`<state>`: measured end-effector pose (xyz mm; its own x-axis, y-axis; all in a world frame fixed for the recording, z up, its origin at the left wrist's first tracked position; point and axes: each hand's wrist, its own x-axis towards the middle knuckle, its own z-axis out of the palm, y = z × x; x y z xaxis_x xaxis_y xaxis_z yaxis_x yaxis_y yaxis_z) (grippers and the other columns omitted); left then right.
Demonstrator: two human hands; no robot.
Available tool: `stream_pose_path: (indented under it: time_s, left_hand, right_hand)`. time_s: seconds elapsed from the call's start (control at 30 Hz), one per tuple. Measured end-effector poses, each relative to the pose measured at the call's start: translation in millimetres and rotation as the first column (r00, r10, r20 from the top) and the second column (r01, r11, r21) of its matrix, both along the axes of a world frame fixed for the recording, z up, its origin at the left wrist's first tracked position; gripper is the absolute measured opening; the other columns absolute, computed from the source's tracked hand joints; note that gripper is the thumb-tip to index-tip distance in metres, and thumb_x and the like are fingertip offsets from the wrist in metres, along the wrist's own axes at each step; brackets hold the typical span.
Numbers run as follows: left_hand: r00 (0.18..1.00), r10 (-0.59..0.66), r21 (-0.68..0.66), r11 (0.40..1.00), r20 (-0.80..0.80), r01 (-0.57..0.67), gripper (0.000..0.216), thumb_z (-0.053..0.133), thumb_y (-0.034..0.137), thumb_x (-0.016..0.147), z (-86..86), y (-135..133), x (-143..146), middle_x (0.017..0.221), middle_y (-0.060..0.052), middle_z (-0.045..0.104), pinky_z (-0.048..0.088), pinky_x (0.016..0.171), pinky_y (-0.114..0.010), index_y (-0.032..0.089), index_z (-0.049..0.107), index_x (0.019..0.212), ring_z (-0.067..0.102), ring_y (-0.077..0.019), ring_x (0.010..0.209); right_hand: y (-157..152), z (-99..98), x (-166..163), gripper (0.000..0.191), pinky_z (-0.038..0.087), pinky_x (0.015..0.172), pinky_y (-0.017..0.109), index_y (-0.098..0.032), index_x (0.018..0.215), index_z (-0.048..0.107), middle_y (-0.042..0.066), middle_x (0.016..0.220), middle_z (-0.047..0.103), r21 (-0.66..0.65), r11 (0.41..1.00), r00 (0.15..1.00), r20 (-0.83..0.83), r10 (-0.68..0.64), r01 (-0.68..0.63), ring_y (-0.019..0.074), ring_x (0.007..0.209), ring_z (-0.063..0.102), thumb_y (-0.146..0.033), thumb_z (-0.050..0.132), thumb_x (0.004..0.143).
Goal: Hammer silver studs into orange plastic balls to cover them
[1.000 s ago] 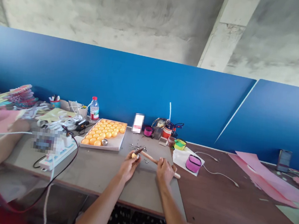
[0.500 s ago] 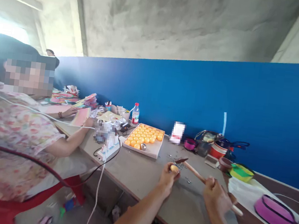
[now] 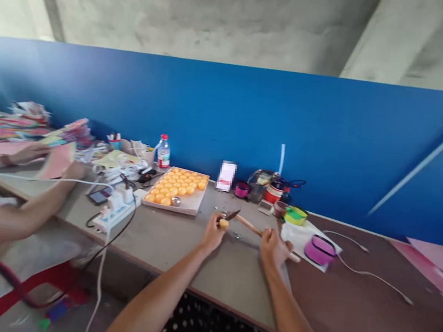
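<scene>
My left hand [image 3: 212, 234] is closed around a small yellow-orange ball [image 3: 223, 224] above the grey table. In my right hand [image 3: 274, 246], the fingers wrap the wooden handle of a hammer [image 3: 249, 225]. The dark pointed hammer head is just above the ball, beside my left fingers; I cannot tell whether it touches. Small shiny metal pieces [image 3: 237, 236] lie on the table near my hands. Farther back to the left, a shallow white tray [image 3: 195, 203] holds rows of orange balls [image 3: 179, 182] and one silver ball [image 3: 175, 201].
Left of the tray are a power strip [image 3: 114, 211] with cables and a bottle [image 3: 164, 152]. A lit phone [image 3: 226, 176] stands against the blue partition [image 3: 220, 106]. Tubs and a purple band-like ring [image 3: 320, 250] sit right. A co-worker's arm [image 3: 33, 213] reaches in at left, holding pink paper.
My view has swung right, so the scene sits farther left and more of the brown table shows. Both hands keep hold of the ball and the hammer.
</scene>
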<state>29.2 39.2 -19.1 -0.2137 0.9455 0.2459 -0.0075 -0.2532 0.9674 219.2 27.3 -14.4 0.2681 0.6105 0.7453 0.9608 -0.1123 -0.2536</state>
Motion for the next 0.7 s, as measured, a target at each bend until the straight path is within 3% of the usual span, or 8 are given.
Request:
stream_pose_path:
  time_s: [0.17, 0.33, 0.7]
  left_hand:
    - [0.997, -0.074, 0.062, 0.995, -0.014, 0.074, 0.031, 0.063, 0.018, 0.063, -10.3, -1, -6, 0.083, -0.001, 0.057, 0.043, 0.066, -0.024, 0.017, 0.054, 0.093, 0.053, -0.0126, 0.072]
    - [0.998, -0.034, 0.048, 0.998, -0.06, 0.037, 0.027, 0.064, 0.018, 0.062, -5.4, -7, -8, 0.079, -0.001, 0.057, 0.042, 0.066, -0.024, 0.017, 0.055, 0.088, 0.052, -0.0121, 0.07]
    - [0.992, -0.051, 0.022, 0.998, -0.117, 0.054, 0.026, 0.062, 0.018, 0.064, 2.4, -15, -6, 0.082, -0.002, 0.059, 0.043, 0.068, -0.027, 0.017, 0.053, 0.089, 0.055, -0.0129, 0.069]
  right_hand:
    - [-8, -6.6, -1, 0.046, 0.024, 0.07, 0.029, -0.016, 0.061, 0.056, 0.002, 0.054, 0.057, 0.0, 1.0, 0.993, -0.118, -0.014, 0.014, 0.0112, 0.051, 0.043, -0.037, 0.028, 0.09]
    - [-14, -4.2, -4, 0.046, 0.024, 0.072, 0.029, -0.016, 0.061, 0.056, 0.003, 0.056, 0.058, -0.01, 0.999, 0.998, -0.043, 0.044, -0.045, 0.0113, 0.052, 0.043, -0.04, 0.029, 0.09]
    - [-15, -5.2, -3, 0.046, 0.024, 0.074, 0.029, -0.016, 0.061, 0.056, 0.002, 0.055, 0.058, 0.004, 1.0, 0.999, -0.042, 0.026, -0.026, 0.011, 0.052, 0.045, -0.039, 0.029, 0.09]
